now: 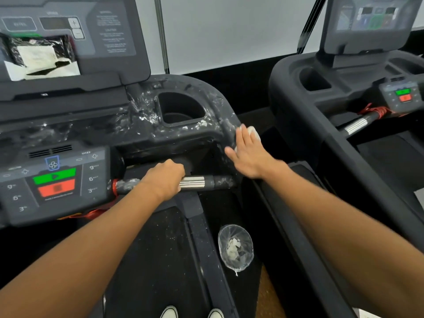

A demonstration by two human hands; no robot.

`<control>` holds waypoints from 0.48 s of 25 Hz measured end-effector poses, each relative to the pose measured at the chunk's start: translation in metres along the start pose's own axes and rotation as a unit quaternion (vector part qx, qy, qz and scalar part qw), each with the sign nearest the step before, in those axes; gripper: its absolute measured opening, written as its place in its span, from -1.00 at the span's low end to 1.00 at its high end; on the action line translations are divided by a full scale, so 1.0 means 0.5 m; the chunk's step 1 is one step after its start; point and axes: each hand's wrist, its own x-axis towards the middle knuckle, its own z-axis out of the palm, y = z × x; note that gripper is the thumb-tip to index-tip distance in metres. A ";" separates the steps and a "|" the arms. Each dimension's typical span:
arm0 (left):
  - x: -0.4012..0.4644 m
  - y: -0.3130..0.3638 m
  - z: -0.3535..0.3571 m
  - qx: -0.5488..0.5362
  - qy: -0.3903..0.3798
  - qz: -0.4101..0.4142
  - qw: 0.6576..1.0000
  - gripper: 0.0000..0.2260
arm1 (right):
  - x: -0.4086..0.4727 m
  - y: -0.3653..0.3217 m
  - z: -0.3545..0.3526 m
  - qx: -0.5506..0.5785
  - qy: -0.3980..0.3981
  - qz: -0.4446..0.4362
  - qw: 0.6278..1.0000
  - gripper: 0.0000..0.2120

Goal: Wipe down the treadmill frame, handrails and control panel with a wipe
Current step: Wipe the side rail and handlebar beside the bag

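The black treadmill console frame (146, 131) is smeared with white residue around a cup holder (181, 109). My right hand (249, 154) presses a white wipe (253, 133) with straight fingers against the frame's right corner, where the side rail begins. My left hand (165, 177) grips the front handrail (206, 182), a bar with a chrome section and white smears. The control panel (55, 182) with green and red buttons sits at lower left.
A pack of wipes (41, 56) leans on the upper display (68, 31). A clear plastic cup (236, 247) holding white scraps stands on the side rail below. A second treadmill (344, 99) is on the right. Shoe tips show at the bottom edge.
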 end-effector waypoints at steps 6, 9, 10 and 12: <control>0.001 -0.001 0.000 -0.012 -0.007 -0.008 1.000 -0.83 | -0.357 -0.012 0.045 0.079 0.090 -0.094 0.988 -0.49; -0.001 0.001 0.003 -0.009 -0.003 -0.011 1.000 -0.82 | -0.319 0.001 0.021 0.149 0.198 -0.059 0.967 -0.84; -0.001 0.001 0.006 -0.007 -0.002 -0.012 1.000 -0.81 | -0.306 0.012 0.025 0.155 0.221 -0.050 0.961 -0.84; -0.004 0.001 0.008 0.000 -0.003 -0.011 1.000 -0.80 | -0.284 0.043 0.046 0.183 0.259 -0.028 0.948 -0.85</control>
